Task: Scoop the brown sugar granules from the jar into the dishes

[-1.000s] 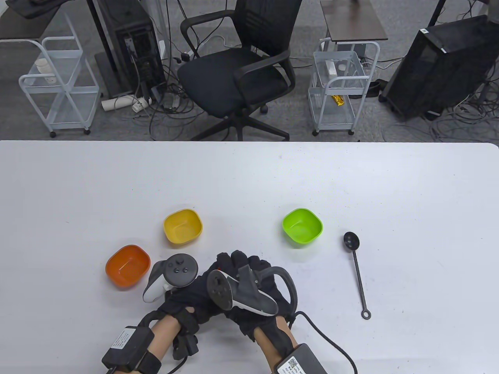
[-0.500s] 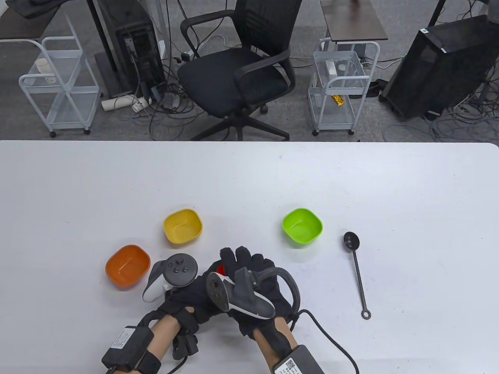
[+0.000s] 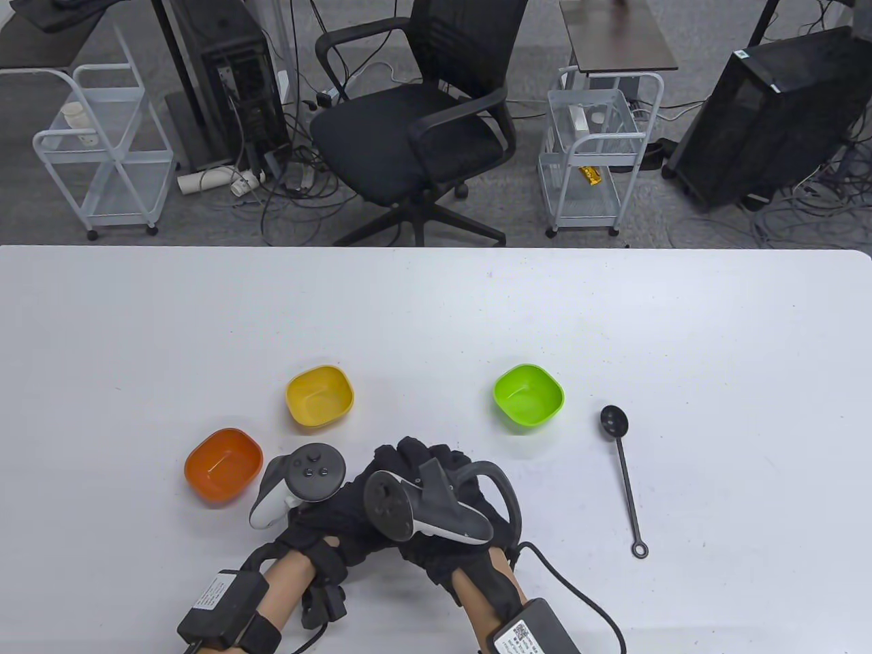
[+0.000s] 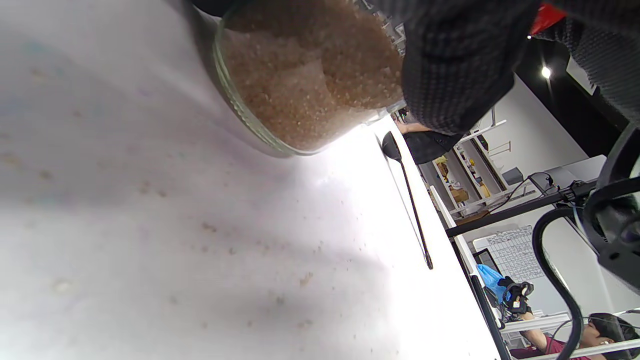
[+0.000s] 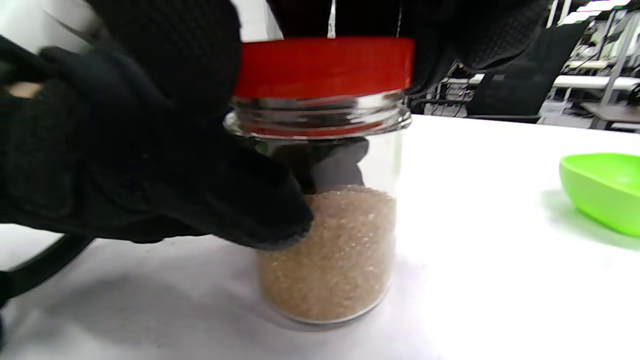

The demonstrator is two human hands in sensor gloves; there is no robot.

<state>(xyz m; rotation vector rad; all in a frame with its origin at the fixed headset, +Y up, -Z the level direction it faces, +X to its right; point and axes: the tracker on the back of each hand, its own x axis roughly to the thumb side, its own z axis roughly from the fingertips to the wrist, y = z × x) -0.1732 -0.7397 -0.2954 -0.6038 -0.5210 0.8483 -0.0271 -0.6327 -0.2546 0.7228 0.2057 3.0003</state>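
Near edge of the worktop (image 3: 613,313), centre: the jar (image 5: 327,225) stands upright, roughly half full of brown sugar granules (image 5: 330,255).

My left hand (image 3: 334,507) wraps the glass body, fingers curled round it; I judge this is to brace the jar against turning.

My right hand (image 3: 436,490) clamps down over the red lid (image 5: 325,67), fingers curled around its rim. The lid sits just above the exposed thread, so I take the step to be unscrewing, nearly done.

3 dishes wait empty: orange dish (image 3: 223,466) left of the hands, yellow dish (image 3: 319,396) beyond it, green dish (image 3: 528,397) far right of the hands.

The black spoon (image 3: 623,473) lies untouched further right, bowl away from me, within easy reach of the right hand once the lid is off.
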